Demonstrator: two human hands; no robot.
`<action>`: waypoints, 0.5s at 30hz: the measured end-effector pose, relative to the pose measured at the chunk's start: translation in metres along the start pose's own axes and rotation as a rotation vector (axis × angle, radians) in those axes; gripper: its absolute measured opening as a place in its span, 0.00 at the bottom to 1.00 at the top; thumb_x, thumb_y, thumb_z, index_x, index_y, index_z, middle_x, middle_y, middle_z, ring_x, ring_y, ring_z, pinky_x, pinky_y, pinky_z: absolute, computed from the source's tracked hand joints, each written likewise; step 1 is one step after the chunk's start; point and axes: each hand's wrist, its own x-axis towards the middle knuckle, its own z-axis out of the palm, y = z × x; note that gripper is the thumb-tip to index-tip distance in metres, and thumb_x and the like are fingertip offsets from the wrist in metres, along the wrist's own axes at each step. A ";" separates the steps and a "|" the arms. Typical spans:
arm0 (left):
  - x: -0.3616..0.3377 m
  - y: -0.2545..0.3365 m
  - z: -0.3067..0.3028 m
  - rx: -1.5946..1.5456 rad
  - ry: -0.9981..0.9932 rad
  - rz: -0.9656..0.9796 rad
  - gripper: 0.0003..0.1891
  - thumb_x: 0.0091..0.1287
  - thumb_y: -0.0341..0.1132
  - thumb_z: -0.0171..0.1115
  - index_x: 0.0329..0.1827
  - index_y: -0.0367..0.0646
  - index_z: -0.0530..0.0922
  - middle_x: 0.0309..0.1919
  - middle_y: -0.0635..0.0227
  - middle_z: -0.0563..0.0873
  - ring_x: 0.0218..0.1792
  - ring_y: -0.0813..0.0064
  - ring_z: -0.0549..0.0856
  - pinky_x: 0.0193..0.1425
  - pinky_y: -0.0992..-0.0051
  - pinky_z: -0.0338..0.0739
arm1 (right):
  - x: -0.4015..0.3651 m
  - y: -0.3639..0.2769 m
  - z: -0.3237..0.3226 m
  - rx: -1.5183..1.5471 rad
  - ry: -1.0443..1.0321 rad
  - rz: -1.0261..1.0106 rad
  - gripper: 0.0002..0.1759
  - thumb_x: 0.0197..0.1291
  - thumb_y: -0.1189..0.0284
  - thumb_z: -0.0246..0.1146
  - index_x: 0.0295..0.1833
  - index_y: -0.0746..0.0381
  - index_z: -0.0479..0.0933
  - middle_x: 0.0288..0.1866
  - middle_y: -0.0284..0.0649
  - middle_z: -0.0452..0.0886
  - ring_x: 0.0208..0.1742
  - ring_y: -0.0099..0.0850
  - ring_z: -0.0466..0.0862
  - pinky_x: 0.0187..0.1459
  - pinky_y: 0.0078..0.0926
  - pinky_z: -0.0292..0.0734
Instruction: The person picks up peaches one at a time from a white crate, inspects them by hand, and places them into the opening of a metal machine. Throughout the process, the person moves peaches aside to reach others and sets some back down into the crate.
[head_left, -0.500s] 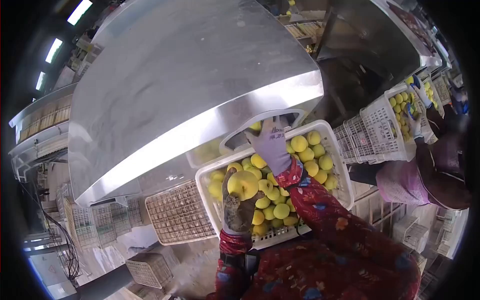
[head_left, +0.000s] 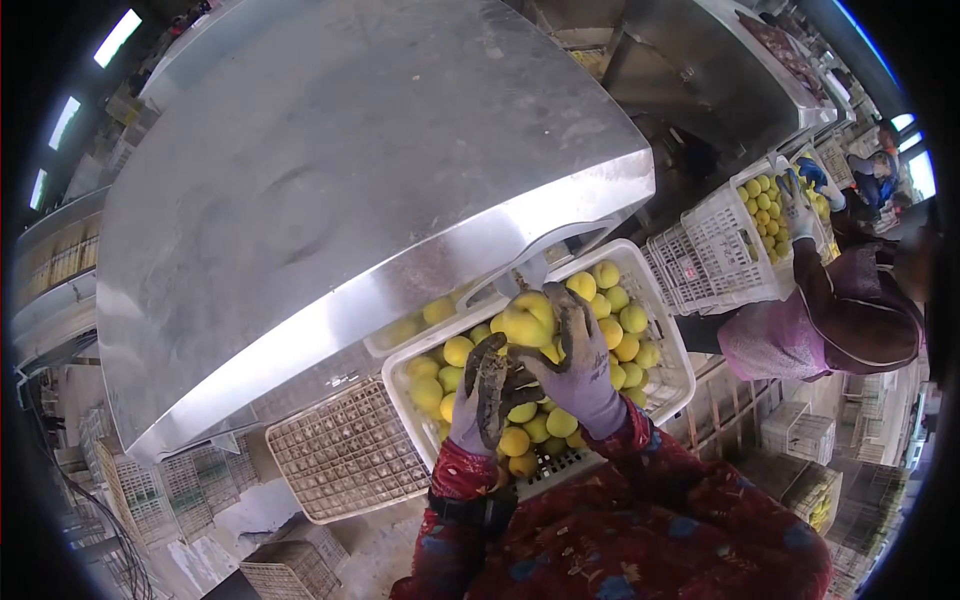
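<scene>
A yellow peach [head_left: 528, 318] is in my right hand [head_left: 582, 370], gripped between thumb and fingers above a white crate [head_left: 682, 375]. Close by on its left is my left hand [head_left: 480, 400], with dirt-stained fingers stretched up and its thumb pointing toward my right thumb; I see no fruit in it. Both hands wear grey-purple gloves with dark, soiled palms. Many yellow and greenish peaches [head_left: 537, 428] fill the crate beneath them.
A large steel machine cover [head_left: 380, 170] overhangs the crate's far side. An upturned brown-stained crate [head_left: 345, 440] lies to the left. At right, a co-worker [head_left: 820, 320] in gloves handles fruit at another white crate [head_left: 715, 255].
My right hand has pulled back from the steel chute opening and now holds a peach beside my left hand. The peach seen in my left hand before is no longer there. The view has shifted slightly.
</scene>
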 end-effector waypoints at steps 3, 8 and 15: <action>-0.005 -0.010 -0.056 0.501 0.166 0.061 0.24 0.75 0.40 0.57 0.70 0.39 0.68 0.58 0.52 0.82 0.55 0.58 0.84 0.57 0.63 0.82 | 0.044 0.035 0.034 -0.475 -0.057 -0.044 0.40 0.51 0.57 0.74 0.65 0.65 0.68 0.58 0.54 0.75 0.59 0.53 0.75 0.62 0.49 0.67; 0.012 -0.063 -0.060 1.796 0.276 0.199 0.32 0.59 0.43 0.71 0.67 0.46 0.72 0.63 0.47 0.77 0.57 0.48 0.80 0.59 0.56 0.78 | 0.074 0.046 0.022 -0.322 0.035 -0.104 0.34 0.52 0.55 0.73 0.57 0.66 0.73 0.51 0.50 0.79 0.56 0.52 0.76 0.59 0.47 0.69; 0.029 -0.083 -0.067 2.084 0.088 0.061 0.38 0.51 0.45 0.76 0.68 0.50 0.72 0.65 0.45 0.69 0.59 0.47 0.76 0.61 0.55 0.77 | -0.024 0.107 -0.010 -0.566 -0.577 -0.120 0.35 0.53 0.56 0.71 0.62 0.64 0.70 0.52 0.47 0.79 0.57 0.50 0.75 0.59 0.47 0.69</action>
